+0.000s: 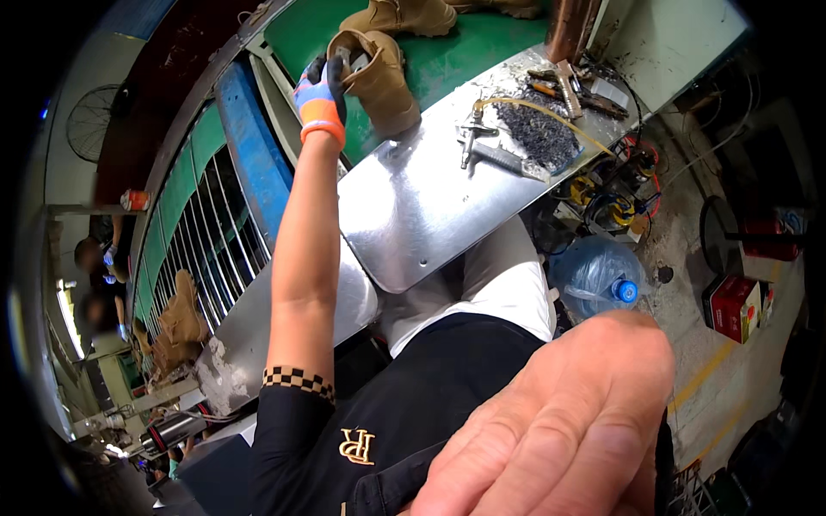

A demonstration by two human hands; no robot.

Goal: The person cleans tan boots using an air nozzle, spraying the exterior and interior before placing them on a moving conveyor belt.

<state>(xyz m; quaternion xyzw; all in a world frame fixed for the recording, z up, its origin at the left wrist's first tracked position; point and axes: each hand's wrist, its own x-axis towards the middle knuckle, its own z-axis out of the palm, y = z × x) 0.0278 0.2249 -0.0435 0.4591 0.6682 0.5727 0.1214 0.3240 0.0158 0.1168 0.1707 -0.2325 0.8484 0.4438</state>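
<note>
My left hand [323, 93], in a blue and orange glove with dark fingers, is closed on the collar of a tan boot [383, 93]. The boot leans on a green surface [439, 64], by the edge of a shiny metal plate [400, 202]. Bare and very near the camera, my right hand [559, 421] fills the lower right. Its fingers are bent and pressed together; the fingertips and anything in them are hidden. On the metal plate lies a small air gun [471, 142] with a yellowish hose [551, 112].
More tan boots [400, 15] stand at the far edge. Dark scraps [538, 133] and hand tools [568, 90] lie on the plate's right end. A large plastic water bottle [594, 271] stands below. Leftward, a barred rack [206, 224] holds another boot [182, 314]; people [103, 258] are beyond.
</note>
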